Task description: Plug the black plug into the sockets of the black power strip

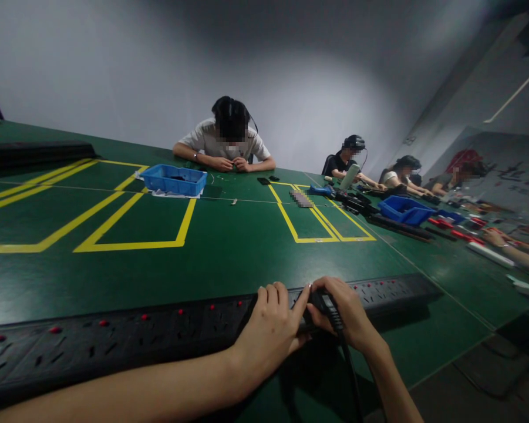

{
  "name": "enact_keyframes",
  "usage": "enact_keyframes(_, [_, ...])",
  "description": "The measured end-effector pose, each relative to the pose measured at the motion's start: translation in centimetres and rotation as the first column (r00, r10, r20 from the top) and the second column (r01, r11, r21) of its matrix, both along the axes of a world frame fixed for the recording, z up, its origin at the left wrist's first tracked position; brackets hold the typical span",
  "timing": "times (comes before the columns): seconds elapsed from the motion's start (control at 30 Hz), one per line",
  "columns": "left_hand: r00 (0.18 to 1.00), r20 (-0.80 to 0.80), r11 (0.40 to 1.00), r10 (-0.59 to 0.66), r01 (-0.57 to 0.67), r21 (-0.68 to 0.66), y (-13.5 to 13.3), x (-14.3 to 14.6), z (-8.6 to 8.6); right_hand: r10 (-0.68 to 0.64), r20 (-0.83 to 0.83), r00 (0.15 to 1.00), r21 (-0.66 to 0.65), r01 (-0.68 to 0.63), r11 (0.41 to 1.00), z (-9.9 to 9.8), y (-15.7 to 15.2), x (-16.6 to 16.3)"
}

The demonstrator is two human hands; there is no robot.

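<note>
A long black power strip with a row of small red buttons lies across the near side of the green table. My left hand is wrapped over the strip near its middle, fingers across the top and thumb at the near side. Just to its right, my right hand grips a black plug against the strip's top. A black cord runs down from the plug toward me. Whether the plug's pins are in a socket is hidden by the fingers.
Beyond the strip, yellow tape rectangles mark the green table. A blue bin stands at the far left, another blue bin at the right among black strips and red parts. Several people sit working around the table.
</note>
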State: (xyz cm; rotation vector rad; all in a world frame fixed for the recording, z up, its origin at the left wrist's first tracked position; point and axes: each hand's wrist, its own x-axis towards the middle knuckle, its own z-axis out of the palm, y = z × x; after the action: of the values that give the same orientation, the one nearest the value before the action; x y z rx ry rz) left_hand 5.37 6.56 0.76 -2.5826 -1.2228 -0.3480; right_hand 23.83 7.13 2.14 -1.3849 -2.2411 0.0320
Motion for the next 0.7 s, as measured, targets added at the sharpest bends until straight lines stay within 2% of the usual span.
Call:
enact_keyframes(0.43, [1.0,-0.01,0.999,0.0,0.001,0.038,-0.02,0.27,-0.95,-0.009,0.011,1.0,-0.025,0.009,1.0,0.23,-0.13,-0.02])
enact_keyframes(0.7, [1.0,-0.02,0.999,-0.008,0.009,0.049,0.04,0.26,-0.87,-0.041,0.004,0.999,-0.037,0.041,0.998,0.47,-0.28,-0.23])
